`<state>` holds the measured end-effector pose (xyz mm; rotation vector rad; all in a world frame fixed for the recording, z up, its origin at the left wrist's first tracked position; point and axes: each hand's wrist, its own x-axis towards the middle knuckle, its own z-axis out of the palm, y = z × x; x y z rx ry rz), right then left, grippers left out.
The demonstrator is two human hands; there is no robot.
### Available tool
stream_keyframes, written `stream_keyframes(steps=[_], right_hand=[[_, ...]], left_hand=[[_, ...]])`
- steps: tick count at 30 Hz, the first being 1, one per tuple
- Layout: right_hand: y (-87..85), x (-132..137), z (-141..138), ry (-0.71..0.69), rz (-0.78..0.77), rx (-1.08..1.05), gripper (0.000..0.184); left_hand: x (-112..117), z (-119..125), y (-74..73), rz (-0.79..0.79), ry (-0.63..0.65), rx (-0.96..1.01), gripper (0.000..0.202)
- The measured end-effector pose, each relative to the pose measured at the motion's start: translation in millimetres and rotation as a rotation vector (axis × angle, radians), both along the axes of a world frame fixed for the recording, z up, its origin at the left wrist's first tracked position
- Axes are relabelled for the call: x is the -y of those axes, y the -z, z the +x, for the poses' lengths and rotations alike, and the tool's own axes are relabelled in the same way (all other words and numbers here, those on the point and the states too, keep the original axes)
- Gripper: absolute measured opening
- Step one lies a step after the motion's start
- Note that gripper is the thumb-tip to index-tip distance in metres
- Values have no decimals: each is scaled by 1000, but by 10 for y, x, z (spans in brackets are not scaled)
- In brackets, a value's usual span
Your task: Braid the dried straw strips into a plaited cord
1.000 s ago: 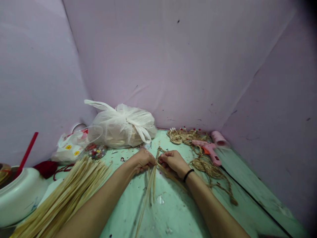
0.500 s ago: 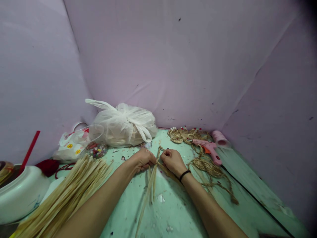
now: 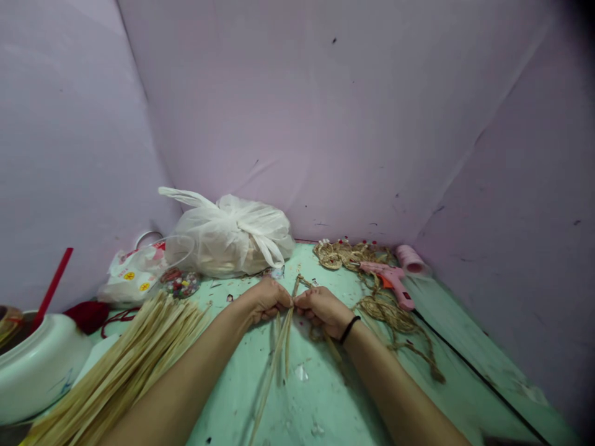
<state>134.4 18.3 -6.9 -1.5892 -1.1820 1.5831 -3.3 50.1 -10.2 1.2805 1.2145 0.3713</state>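
Note:
Pale dried-fibre strands (image 3: 280, 350) run down toward me over the table from between my two hands. My left hand (image 3: 269, 298) is closed, pinching the strands near their top. Right against it, my right hand (image 3: 320, 308), with a black band on the wrist, pinches the same braid of strands; its fingertips meet the left ones. A short braided piece (image 3: 298, 282) sticks out beyond the hands. Some strand ends also hang below my right palm. The fingers hide the exact crossing of the strands.
A bundle of loose fibre (image 3: 134, 353) lies left, beside a white pot (image 3: 41, 365). At the back sit a tied white plastic bag (image 3: 232, 232) and coiled braid (image 3: 344, 254). A pink glue gun (image 3: 388, 279) with black cord and a pink spool (image 3: 411, 260) lie right.
My right hand has turned and moved slightly down, its fingertips now closing on the strands next to my left fingers. The left hand has stayed nearly in place.

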Motion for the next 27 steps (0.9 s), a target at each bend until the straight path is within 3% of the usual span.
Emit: stream_keyframes(steps=[12,19,21,24,27], right_hand=[[112,-26,19,-16,-13,-98,9],[108,-11,-1,58,-20,-130,12],[101,-4,2,34,-18,-137,15],[96,-5,20,-33,-20,-144,12],[98,-14,41,-72,-21,-159,12]], left_hand=[[168,63,-274,378,155,-474,8],[434,272,-255,626,30,-585,8],[413,227,-304,587,101,-539,9],[275,86,-389,379,155,-460,12],[131,-11,-400,215,-56,-317,13]])
